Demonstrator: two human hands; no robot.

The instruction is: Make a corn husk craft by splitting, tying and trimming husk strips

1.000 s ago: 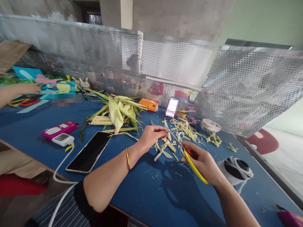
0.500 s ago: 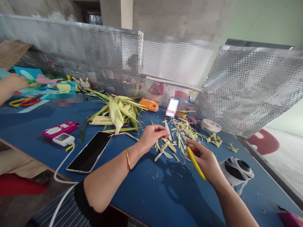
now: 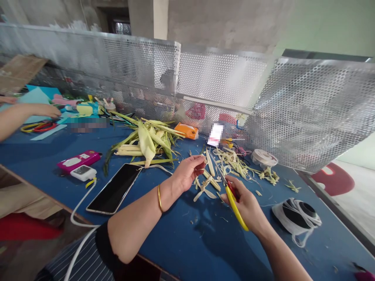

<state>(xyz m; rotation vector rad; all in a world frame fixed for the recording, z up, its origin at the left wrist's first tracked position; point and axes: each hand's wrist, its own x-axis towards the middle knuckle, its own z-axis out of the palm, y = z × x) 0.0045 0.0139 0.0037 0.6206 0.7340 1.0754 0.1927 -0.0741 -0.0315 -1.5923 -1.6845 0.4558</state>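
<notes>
My right hand [image 3: 243, 201] grips scissors [image 3: 238, 210] with yellow and red handles, the blades pointing away over cut husk pieces. To its left, my left hand [image 3: 190, 171] is closed in a pinch beside a pale husk strip [image 3: 209, 163]; whatever its fingertips hold is too small to make out. Just below the fingers lies a small flower-like bundle of husk strips [image 3: 205, 190]. A heap of husk scraps [image 3: 236, 163] spreads behind the scissors. Farther left is a pile of whole green corn husks [image 3: 146, 142].
A dark-screened tablet or phone [image 3: 115, 189] with a white cable lies left of my forearm. A magenta box [image 3: 79, 160], orange packet [image 3: 187, 131], tape roll [image 3: 264, 157] and thread spool [image 3: 296, 216] are on the blue table [image 3: 181, 242]. Another person's hand [image 3: 43, 110] works at far left.
My right hand with the scissors has shifted slightly left, closer to my left hand, which stays pinched. The view has turned a little. The other person's hand has moved right and down.
</notes>
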